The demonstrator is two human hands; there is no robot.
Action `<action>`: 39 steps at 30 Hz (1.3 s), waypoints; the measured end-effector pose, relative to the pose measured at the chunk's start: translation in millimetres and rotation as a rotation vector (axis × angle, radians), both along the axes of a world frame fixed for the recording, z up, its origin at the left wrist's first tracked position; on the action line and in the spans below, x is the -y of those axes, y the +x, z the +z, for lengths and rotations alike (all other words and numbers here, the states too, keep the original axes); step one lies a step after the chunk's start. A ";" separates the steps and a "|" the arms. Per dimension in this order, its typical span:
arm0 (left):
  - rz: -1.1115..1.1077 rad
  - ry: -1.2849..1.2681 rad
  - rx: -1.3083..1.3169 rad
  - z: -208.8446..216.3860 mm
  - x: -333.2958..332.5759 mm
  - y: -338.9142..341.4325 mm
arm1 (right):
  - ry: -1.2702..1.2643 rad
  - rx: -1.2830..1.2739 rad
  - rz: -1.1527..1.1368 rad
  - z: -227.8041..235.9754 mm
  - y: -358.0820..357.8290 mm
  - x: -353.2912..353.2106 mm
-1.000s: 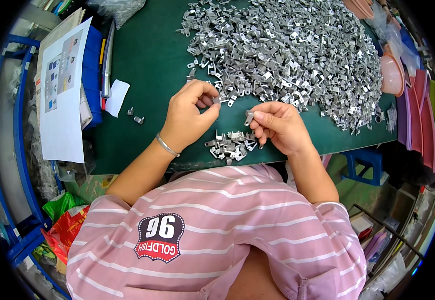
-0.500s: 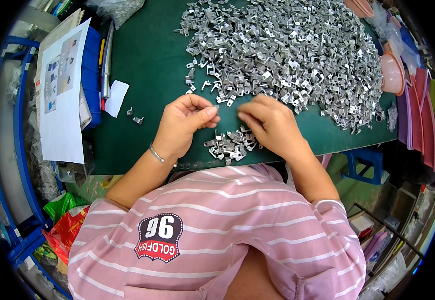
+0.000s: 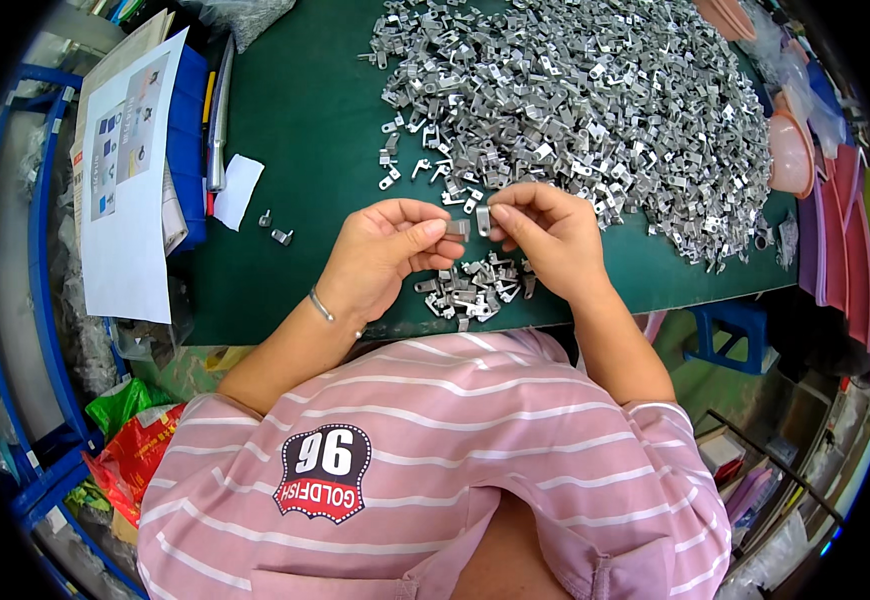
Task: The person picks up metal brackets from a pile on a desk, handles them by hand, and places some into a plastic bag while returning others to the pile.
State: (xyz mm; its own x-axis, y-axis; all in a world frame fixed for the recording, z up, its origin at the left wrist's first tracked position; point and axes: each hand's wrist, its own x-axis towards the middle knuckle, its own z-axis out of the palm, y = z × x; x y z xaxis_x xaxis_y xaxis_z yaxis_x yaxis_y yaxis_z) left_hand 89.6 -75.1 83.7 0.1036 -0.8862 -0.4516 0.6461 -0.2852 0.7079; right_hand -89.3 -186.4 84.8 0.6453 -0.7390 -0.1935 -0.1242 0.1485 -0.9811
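Observation:
Between thumb and fingers my left hand [image 3: 390, 248] pinches a small bent metal bracket [image 3: 458, 229]. My right hand [image 3: 552, 235] grips another metal bracket [image 3: 484, 221], which has a hole in its flat face. The two pieces face each other a short way apart, above the green tabletop [image 3: 285, 130]. Just below my hands, near the table's front edge, lies a small heap of brackets [image 3: 475, 290]. A far larger pile of similar metal brackets [image 3: 575, 110] spreads beyond my hands toward the back right.
Two loose metal pieces [image 3: 281, 237] lie left of my left hand, near a torn white paper [image 3: 239, 190]. A blue bin [image 3: 188, 140] with a printed sheet [image 3: 125, 190] against it stands at the left. At the right are a pink bowl [image 3: 791, 152] and a blue stool [image 3: 730, 335].
My right hand, blurred before, has come to rest close to the left with a bracket in its fingers. My left hand has shifted slightly right, and its bracket now shows more.

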 end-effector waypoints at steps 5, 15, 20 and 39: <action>-0.009 -0.020 0.011 -1.3 -0.2 0.2 | 0.161 0.133 0.014 0.3 -10.3 -3.0; -0.332 -0.080 0.926 2.8 -11.5 5.4 | -0.916 -0.101 0.363 0.7 -15.2 0.3; -0.168 -0.325 1.388 8.3 4.9 2.7 | -1.054 -0.276 0.050 -2.8 9.7 -3.8; -0.054 -0.081 0.283 6.1 9.6 1.2 | 0.202 0.232 -0.014 -6.6 -6.2 -2.6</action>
State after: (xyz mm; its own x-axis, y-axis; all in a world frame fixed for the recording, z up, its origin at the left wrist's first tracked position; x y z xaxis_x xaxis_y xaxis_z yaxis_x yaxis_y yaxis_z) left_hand 90.8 -84.7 89.8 0.1674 -0.9257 -0.3393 0.4054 -0.2491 0.8796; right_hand -95.5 -183.8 78.2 0.6795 -0.7097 -0.1860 0.1028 0.3431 -0.9336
